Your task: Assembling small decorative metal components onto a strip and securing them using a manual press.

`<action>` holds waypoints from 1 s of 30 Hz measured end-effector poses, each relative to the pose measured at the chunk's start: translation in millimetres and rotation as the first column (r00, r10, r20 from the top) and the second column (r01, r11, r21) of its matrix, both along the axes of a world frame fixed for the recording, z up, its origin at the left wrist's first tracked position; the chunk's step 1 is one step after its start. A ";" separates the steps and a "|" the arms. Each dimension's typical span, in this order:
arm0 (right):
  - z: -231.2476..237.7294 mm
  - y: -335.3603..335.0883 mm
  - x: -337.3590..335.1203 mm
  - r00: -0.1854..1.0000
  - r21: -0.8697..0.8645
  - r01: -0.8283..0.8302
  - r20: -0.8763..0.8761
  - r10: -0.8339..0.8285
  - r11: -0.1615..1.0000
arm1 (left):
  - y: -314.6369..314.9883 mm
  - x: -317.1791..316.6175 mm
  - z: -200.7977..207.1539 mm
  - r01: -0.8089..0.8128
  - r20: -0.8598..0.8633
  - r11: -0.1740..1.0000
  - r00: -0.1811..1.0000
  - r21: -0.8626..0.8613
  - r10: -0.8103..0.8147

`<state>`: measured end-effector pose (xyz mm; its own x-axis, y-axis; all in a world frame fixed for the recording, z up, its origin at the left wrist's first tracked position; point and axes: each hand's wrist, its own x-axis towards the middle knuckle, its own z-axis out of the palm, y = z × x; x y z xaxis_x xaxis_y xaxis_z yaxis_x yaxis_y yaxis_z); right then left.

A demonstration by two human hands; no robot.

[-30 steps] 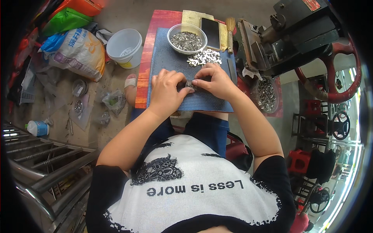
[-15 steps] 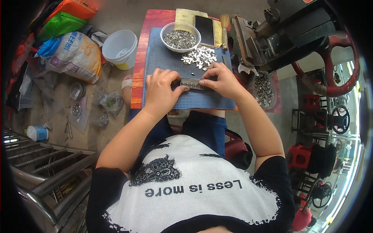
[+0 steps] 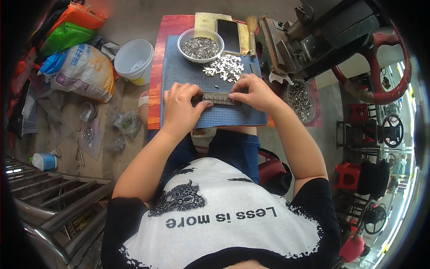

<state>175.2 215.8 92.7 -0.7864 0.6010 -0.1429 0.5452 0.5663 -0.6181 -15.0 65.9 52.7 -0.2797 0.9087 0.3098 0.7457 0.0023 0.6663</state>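
Note:
A narrow slotted metal bar (image 3: 218, 99) lies across the blue ribbed mat (image 3: 179, 68), its row of slots facing up. My left hand (image 3: 182, 107) grips its left end between thumb and fingers. At the other end, my right hand (image 3: 254, 93) pinches the bar with thumb and forefinger. Just beyond the bar lies one small metal piece (image 3: 216, 86). Farther off is a loose heap of small shiny metal pieces (image 3: 225, 68). Behind that heap, a clear round bowl (image 3: 180, 43) holds many slim metal pieces.
A dark phone (image 3: 229, 36) rests on a yellow cloth (image 3: 204, 20), with a brush (image 3: 251, 36) beside it. To the right stands a machine with a red handwheel (image 3: 375, 92), near a tub of metal pieces (image 3: 301, 102). A white bucket (image 3: 133, 60) stands left of the table.
The whole scene sits slightly left and lower in the picture as the view shifts. Both hands keep their hold on the slotted bar, with little visible movement.

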 end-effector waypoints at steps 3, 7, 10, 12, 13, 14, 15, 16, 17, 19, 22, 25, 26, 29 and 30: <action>1.4 3.7 8.9 1.000 0.003 0.013 0.020 -0.014 1.000 | 0.1 0.3 0.1 -0.002 0.000 1.000 1.000 0.001 0.002; 3.6 4.3 16.7 0.999 -0.006 0.023 0.028 -0.023 1.000 | 0.3 -0.1 -0.5 -0.004 -0.004 1.000 1.000 -0.007 0.004; 4.3 5.5 22.4 0.999 -0.068 0.040 0.024 -0.039 0.997 | 0.5 0.1 -1.4 -0.012 -0.017 0.998 1.000 0.056 0.013; 5.8 5.3 24.8 0.998 -0.091 0.052 0.031 -0.049 0.995 | -0.4 -0.1 0.5 -0.002 0.000 1.000 1.000 -0.008 0.002; 6.9 6.5 26.0 0.998 -0.089 0.052 0.032 -0.049 0.995 | -0.7 -0.1 0.7 -0.003 0.001 1.000 1.000 -0.007 0.003; 8.2 8.6 26.9 0.997 -0.139 0.072 0.034 -0.068 0.988 | -1.1 0.0 0.9 -0.001 0.005 1.000 1.000 -0.006 0.001; 9.8 10.7 26.4 0.996 -0.189 0.091 0.037 -0.086 0.978 | -1.1 0.0 1.2 0.000 0.009 1.000 1.000 -0.004 0.000; 11.8 13.1 22.5 0.993 -0.147 0.117 -0.005 -0.119 0.982 | -1.2 -0.6 0.9 -0.002 0.010 1.000 1.000 -0.002 0.002; 14.2 15.8 15.5 0.987 -0.105 0.144 -0.050 -0.150 0.984 | -1.5 -1.2 0.1 -0.001 0.006 1.000 1.000 0.001 0.001; 18.2 19.0 -12.6 0.938 0.001 0.203 -0.286 -0.194 0.979 | -1.2 -1.1 -0.3 0.001 0.002 1.000 1.000 0.006 -0.001; 27.0 31.0 -64.0 0.825 -0.075 0.353 -0.446 -0.348 0.933 | -0.7 -0.6 -0.6 0.000 0.006 1.000 1.000 0.005 -0.001; 23.2 44.2 -76.7 0.846 0.055 0.364 -0.437 -0.306 0.930 | 0.4 -0.6 0.5 0.006 0.022 1.000 1.000 0.016 -0.006; 19.4 45.5 -67.9 0.859 0.019 0.312 -0.433 -0.273 0.950 | 0.0 -1.2 0.0 0.015 0.017 1.000 1.000 0.022 -0.015; 10.4 24.1 -30.7 0.923 -0.149 0.169 -0.323 -0.209 0.974 | -2.3 -2.0 -1.0 0.007 0.019 1.000 1.000 0.025 -0.007; 17.3 4.6 -20.0 0.953 -0.155 0.165 -0.231 -0.198 0.974 | -3.6 -2.3 -0.4 0.004 0.012 1.000 1.000 0.021 -0.004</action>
